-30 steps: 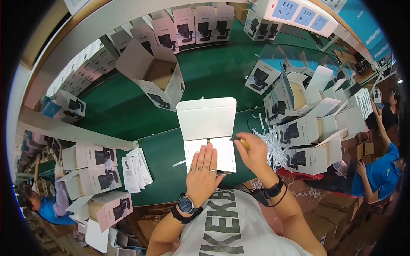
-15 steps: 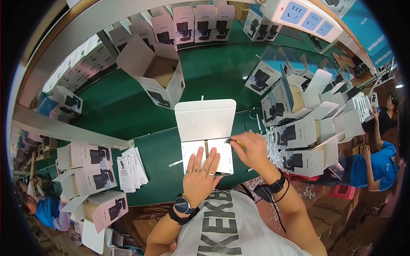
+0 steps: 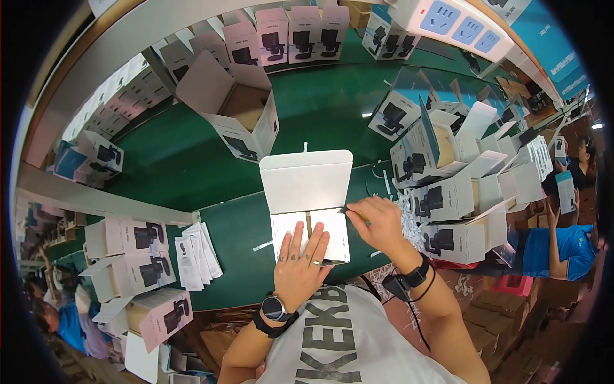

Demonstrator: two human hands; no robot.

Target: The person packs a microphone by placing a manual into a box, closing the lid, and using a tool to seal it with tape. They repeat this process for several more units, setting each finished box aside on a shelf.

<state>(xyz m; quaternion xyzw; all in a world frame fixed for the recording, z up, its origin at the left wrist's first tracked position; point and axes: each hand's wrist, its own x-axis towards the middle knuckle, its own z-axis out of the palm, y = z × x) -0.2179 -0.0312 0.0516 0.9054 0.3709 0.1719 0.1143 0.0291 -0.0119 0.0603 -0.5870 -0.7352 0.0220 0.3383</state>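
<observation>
A white carton (image 3: 307,185) lies on the green bench in front of me, its large flap lifted away from me. Two smaller flaps meet on its face with a narrow brown gap between them. My left hand (image 3: 300,262) lies flat across these flaps, fingers spread. At the carton's right edge, near the fold of the large flap, my right hand (image 3: 377,224) pinches a small tool (image 3: 348,210) with a dark tip and what looks like a yellow handle. The fingers hide most of that tool. Its tip is at the carton's edge; whether it touches, I cannot tell.
Folded white leaflets (image 3: 197,256) lie left, beside open cartons (image 3: 146,269). An open carton (image 3: 240,112) stands farther back. More open cartons (image 3: 448,201) and shredded white paper (image 3: 409,221) are at right. A power strip (image 3: 454,25) hangs above. Co-workers (image 3: 556,253) are at both sides.
My hands and the carton stay almost where they were. The co-worker at right has shifted and a blue-and-white box now shows by that person's hands. A co-worker at left has moved too.
</observation>
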